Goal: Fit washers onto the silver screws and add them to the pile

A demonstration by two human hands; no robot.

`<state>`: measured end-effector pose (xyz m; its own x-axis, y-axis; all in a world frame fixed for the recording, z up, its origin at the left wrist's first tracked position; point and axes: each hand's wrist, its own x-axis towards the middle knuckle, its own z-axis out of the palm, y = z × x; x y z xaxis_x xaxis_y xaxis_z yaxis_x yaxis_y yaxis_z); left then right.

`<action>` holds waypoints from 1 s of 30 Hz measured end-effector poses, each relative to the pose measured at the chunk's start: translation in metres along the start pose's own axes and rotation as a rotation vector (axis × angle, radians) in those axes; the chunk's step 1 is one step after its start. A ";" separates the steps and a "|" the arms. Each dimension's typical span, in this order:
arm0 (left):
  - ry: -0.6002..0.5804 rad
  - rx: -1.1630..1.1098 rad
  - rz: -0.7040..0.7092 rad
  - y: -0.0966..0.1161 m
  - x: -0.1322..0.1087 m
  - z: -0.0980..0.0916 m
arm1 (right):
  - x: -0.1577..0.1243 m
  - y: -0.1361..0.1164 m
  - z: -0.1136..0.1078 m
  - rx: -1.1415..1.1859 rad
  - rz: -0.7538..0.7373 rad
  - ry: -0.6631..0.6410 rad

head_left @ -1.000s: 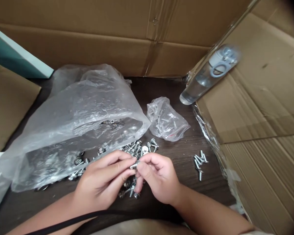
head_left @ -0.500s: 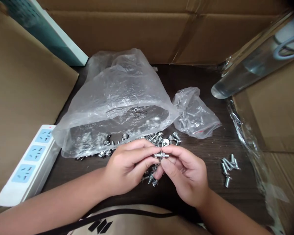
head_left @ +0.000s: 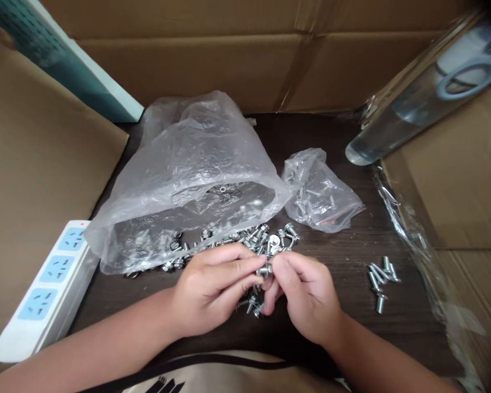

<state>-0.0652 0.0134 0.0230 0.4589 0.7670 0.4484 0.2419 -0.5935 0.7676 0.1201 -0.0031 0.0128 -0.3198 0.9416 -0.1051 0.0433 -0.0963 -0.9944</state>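
My left hand (head_left: pixel 215 289) and my right hand (head_left: pixel 305 295) meet over the dark wooden tabletop (head_left: pixel 331 322). Between their fingertips they pinch a small zinc-plated screw (head_left: pixel 265 269) fitted with washers; the fingers hide most of it. Just beneath and behind my hands lies a loose pile of similar screws and washers (head_left: pixel 262 238). More of this hardware shows through a large clear plastic bag (head_left: pixel 184 188) by my left hand.
A small clear zip bag of screws (head_left: pixel 321 194) lies behind my right hand, and several loose screws (head_left: pixel 380 278) lie to its right. A white power strip (head_left: pixel 51 289) sits at left, a clear water bottle (head_left: pixel 417 103) at upper right. Cardboard panels (head_left: pixel 45 164) surround the tabletop.
My hands have drawn closer together, and the right fingers now curl further over the screw. The camera view has shifted slightly, while the bags and loose screws stay in place.
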 end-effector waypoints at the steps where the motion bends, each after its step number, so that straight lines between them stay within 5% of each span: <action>1: 0.014 0.017 -0.006 -0.001 0.000 0.000 | 0.000 0.001 0.000 0.017 0.009 -0.005; 13: 0.066 0.034 -0.023 -0.002 0.000 0.000 | 0.000 0.005 0.005 0.256 -0.087 -0.008; 30: 0.054 0.067 0.081 -0.001 -0.001 0.001 | 0.002 0.008 0.004 0.126 -0.001 -0.023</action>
<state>-0.0653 0.0132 0.0217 0.4331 0.7269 0.5330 0.2636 -0.6676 0.6963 0.1159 -0.0030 0.0043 -0.3410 0.9344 -0.1027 -0.0761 -0.1363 -0.9877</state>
